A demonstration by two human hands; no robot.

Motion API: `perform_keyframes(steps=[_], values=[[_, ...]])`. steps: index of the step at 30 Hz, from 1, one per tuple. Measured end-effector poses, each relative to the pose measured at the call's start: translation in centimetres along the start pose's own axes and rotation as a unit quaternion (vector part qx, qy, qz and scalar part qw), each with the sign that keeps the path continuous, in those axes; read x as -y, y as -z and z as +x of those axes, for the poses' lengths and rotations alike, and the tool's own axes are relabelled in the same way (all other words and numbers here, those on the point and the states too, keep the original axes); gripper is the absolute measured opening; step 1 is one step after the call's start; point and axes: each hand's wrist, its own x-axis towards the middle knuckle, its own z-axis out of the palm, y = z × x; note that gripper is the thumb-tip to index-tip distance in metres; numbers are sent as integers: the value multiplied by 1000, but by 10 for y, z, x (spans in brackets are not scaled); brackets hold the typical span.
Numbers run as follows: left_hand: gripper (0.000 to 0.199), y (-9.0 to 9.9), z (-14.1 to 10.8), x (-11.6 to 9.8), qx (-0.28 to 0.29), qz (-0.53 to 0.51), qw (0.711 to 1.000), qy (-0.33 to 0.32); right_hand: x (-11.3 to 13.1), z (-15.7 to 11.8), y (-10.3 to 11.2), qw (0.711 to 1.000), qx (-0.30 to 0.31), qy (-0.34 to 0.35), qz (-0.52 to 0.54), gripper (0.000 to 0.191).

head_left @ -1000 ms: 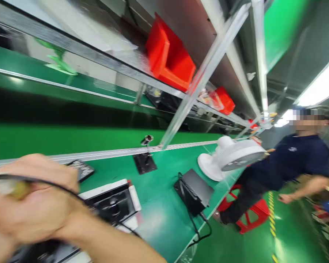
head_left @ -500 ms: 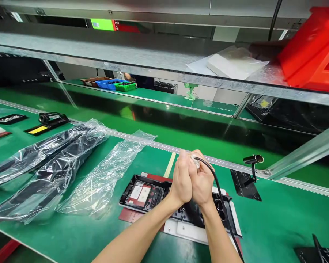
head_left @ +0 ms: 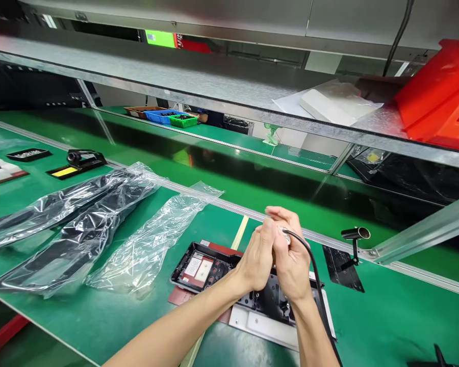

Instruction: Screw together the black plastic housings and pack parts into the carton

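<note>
My left hand [head_left: 255, 260] and my right hand [head_left: 294, 260] are pressed together above a black plastic housing [head_left: 222, 265]. Out of my right hand runs a black cable [head_left: 316, 278], with a pale, clear end piece at the fingers. My left hand's fingers are closed against the right; what they hold, if anything, is hidden. The housing lies open side up on a white and dark red fixture [head_left: 263, 326], partly covered by my hands and forearms.
Left lie an empty clear bag [head_left: 149, 244] and bagged dark parts [head_left: 87, 229]. A black stand with a metal tube [head_left: 355, 233] is at the right. Above run a metal shelf [head_left: 214, 76] and a red bin [head_left: 439, 97].
My hands have shifted slightly right in view, and the right hand's fingers have loosened and spread a little at the top. The whole view has shifted somewhat.
</note>
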Motion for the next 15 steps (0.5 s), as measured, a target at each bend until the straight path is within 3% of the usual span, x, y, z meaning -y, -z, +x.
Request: perform_keyframes(steps=[5, 10, 12, 15], values=[[79, 18, -2, -6, 88, 78, 992, -41, 17, 6, 12, 998, 10, 0, -61, 28], [60, 45, -15, 4, -3, 128, 990, 55, 19, -4, 8, 993, 31, -87, 68, 23], [48, 56, -24, 7, 1, 187, 978, 87, 18, -8, 0, 985, -3, -110, 130, 23], [31, 69, -39, 14, 40, 251, 963, 87, 16, -9, -12, 977, -105, -77, 170, 35]])
